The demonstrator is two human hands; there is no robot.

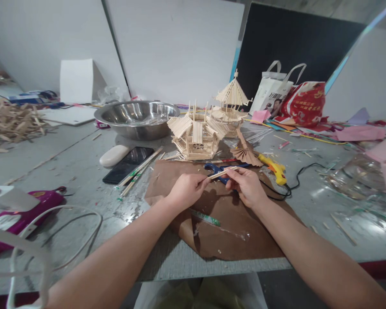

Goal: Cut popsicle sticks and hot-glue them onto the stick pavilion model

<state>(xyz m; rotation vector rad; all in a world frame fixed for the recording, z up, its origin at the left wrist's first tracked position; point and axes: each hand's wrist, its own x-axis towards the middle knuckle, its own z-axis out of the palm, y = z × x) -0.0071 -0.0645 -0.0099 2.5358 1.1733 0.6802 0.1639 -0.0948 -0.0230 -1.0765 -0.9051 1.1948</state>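
A short length of pale wooden chopsticks (219,173) spans between my two hands, above a brown paper sheet (244,231). My left hand (188,191) pinches its left end. The fingers of my right hand (244,184) close on the other end. Just behind, blue-handled scissors (209,166) lie on the paper, partly covered by my right hand. Below my hands is a clear and green chopstick wrapper (206,218). Beyond the paper stands a small pavilion model (197,135) built of wooden sticks, with a taller pagoda model (233,96) behind it.
A steel basin (137,120) stands behind a black phone (128,165) and wrapped chopsticks (138,174). To the right are a yellow glue gun (275,168) with a black cord and a folded paper fan (246,152). At left, a white cable (93,210) loops near a purple pouch (41,210).
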